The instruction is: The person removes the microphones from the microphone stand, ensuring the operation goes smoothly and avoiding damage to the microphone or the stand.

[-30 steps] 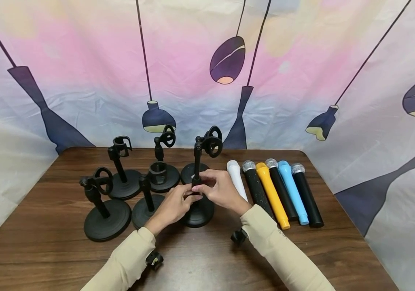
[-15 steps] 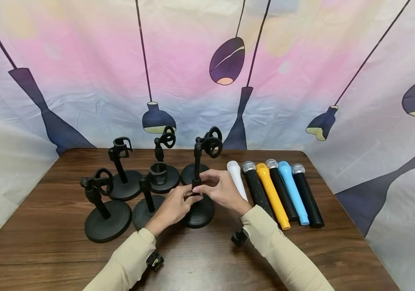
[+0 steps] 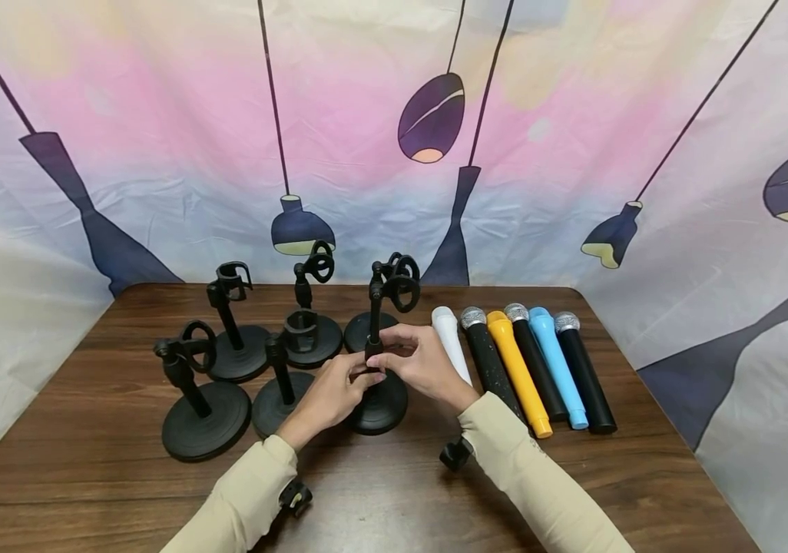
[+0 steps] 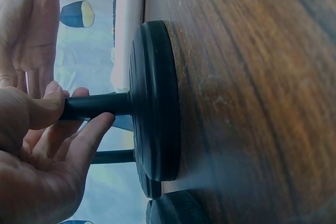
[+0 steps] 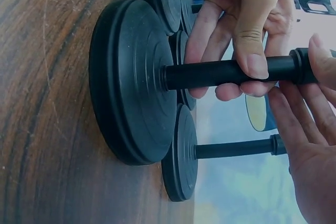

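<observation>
A black desktop microphone stand point(image 3: 377, 411) stands upright in front of me, its round base on the table. My left hand point(image 3: 330, 392) pinches the lower pole point(image 5: 220, 73) between thumb and fingers. Just above it, my right hand point(image 3: 425, 362) grips the collar point(image 5: 302, 65) on the same pole with thumb and fingertips. The stand's ring-shaped clip point(image 3: 401, 292) sits on top and overlaps the clip of another stand behind. In the left wrist view, my fingers hide part of the pole above the base point(image 4: 155, 100).
Several similar stands, including a front-left one point(image 3: 206, 421), stand left and behind. On the right lie a white microphone point(image 3: 451, 342), a yellow one point(image 3: 518, 372), a light blue one point(image 3: 558, 369) and several black ones point(image 3: 584, 372). A patterned cloth point(image 3: 366, 115) hangs behind the wooden table point(image 3: 380, 499).
The held stand's clip has come down slightly and now shows below the clip of the stand behind. Both hands keep their hold in almost the same place.
</observation>
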A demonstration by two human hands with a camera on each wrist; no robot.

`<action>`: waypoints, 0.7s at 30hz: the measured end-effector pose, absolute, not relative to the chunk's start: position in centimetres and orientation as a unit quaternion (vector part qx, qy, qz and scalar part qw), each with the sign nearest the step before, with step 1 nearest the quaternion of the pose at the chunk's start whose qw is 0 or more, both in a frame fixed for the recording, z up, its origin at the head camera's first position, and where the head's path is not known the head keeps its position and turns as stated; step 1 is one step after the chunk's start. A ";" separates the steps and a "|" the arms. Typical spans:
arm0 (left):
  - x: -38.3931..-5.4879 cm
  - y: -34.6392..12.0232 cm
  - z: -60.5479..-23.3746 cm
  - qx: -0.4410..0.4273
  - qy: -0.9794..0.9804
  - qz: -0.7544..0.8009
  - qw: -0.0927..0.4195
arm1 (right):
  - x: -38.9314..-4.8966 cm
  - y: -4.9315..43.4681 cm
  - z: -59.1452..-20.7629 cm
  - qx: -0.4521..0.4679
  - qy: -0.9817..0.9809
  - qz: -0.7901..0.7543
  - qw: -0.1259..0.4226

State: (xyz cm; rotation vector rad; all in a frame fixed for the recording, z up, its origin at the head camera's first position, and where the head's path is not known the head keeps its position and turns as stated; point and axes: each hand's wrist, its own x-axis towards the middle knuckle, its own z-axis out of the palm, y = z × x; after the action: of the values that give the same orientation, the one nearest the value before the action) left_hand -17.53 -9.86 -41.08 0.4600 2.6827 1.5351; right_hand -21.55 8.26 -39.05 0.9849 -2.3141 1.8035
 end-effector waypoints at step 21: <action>-17.5 -9.9 -41.0 0.154 0.859 0.489 0.003 | -21.7 8.4 -39.1 0.279 -0.738 0.614 -0.008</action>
State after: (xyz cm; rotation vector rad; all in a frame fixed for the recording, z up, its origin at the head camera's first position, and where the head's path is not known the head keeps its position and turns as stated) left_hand -17.46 -9.92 -40.96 0.4819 2.6937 1.5322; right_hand -21.68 8.39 -39.11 0.8798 -2.3304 1.9397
